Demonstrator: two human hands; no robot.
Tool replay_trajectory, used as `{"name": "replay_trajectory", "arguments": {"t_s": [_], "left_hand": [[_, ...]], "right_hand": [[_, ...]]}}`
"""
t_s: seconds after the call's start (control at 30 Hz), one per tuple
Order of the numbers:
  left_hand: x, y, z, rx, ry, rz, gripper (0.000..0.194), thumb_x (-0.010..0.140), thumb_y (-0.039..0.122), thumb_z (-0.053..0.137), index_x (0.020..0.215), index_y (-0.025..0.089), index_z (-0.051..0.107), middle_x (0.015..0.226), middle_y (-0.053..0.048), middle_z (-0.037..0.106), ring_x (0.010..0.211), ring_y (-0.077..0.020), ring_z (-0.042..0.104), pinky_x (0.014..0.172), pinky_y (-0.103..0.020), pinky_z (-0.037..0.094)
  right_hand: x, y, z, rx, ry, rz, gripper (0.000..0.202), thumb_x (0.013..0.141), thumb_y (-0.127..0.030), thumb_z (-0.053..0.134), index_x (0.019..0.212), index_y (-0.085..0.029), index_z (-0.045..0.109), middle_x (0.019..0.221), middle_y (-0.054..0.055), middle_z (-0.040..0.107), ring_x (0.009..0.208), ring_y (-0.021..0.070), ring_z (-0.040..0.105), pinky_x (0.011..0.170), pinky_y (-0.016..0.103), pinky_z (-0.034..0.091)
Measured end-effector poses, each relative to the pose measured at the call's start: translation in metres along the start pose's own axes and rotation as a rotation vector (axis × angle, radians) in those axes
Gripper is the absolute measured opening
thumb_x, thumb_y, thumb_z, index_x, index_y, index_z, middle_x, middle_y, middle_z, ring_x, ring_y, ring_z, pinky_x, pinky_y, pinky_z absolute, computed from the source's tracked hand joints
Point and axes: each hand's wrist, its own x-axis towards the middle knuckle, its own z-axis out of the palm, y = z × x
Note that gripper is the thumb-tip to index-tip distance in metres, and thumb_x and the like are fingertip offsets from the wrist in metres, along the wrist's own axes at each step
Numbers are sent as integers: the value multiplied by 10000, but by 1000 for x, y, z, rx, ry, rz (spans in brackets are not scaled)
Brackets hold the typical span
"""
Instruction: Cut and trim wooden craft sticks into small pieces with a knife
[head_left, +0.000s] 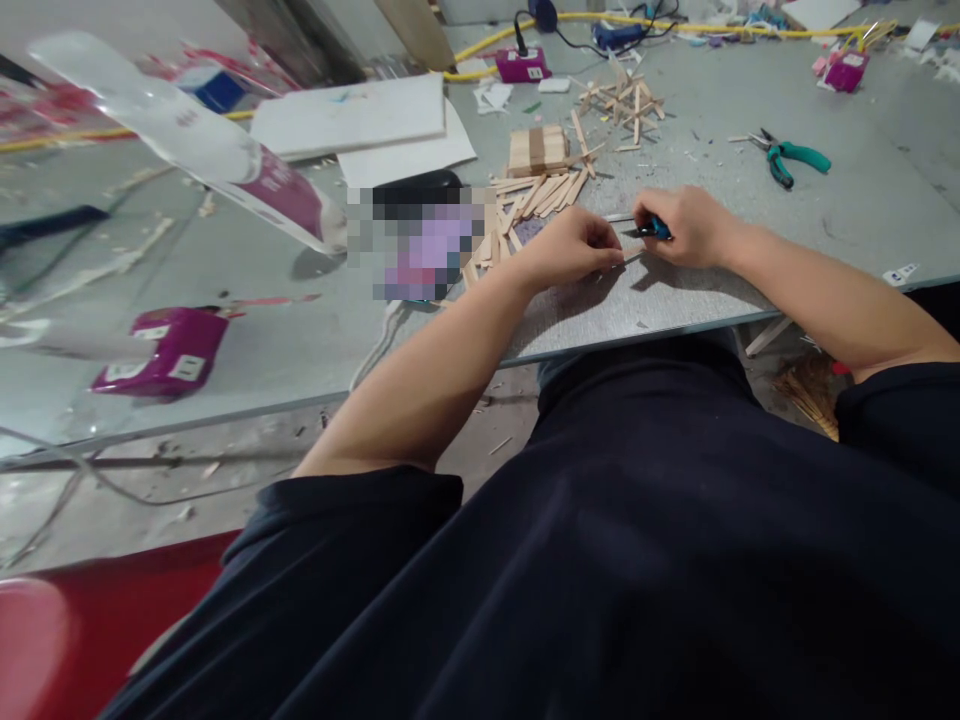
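My left hand [574,248] is closed near the table's front edge, thumb and fingers pinching the end of a thin wooden craft stick [634,253]. My right hand [686,228] is wrapped round a small black-and-blue hand tool [654,229]; its exact kind is partly hidden by the fingers. The tool's dark tip points left toward my left hand, just above the stick. Behind the hands lies a loose pile of craft sticks [551,193], beside a banded bundle of sticks [538,150].
Teal-handled pliers [806,157] lie at the right. Cut stick pieces [622,105] are scattered farther back. White foam boards [352,115], a plastic bottle [281,190] and a purple power socket [180,350] stand on the left, with a white cable [382,340] over the edge.
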Motion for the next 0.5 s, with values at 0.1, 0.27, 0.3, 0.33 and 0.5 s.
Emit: {"name": "replay_trajectory", "arguments": {"t_s": [0.1,0.27,0.3,0.33,0.5], "left_hand": [[-1,1,-1,51,15,21,123,932,318,839,895,205,808,782,-56,738,764,-193,629,781,-384,507],[0,-1,-1,49,-8,10,141,943,339,825,872,222,790,758,-47,737,702,-184,622,735,-376,501],[0,-2,-1,42,-11,0,135,953,326,821,873,223,788,762,-51,740,695,-185,623,732,-378,502],[0,-2,-1,35,-8,-10,129,965,310,816,874,223,786,771,-55,744,693,-186,625,734,-380,506],[-3,3,1,-51,32,-44,150,1062,230,778,916,215,744,829,-67,791,650,-156,623,710,-356,517]], "right_hand": [[-4,8,-3,-6,1,48,514,1156,-540,666,1585,-266,737,1411,164,888,1232,414,796,1005,493,527],[-5,14,1,-68,-88,28,582,1217,-605,531,1605,-223,735,1327,202,885,1196,413,773,1006,511,495],[-4,15,2,-73,-96,20,577,1213,-606,540,1600,-226,737,1322,201,885,1195,414,772,1007,512,494],[-4,16,2,-73,-98,14,565,1207,-614,557,1592,-243,741,1329,193,885,1198,416,772,1007,512,495],[-5,13,-1,-79,-64,34,525,1225,-633,574,1581,-281,731,1491,171,866,1296,412,779,1023,495,502]]}}
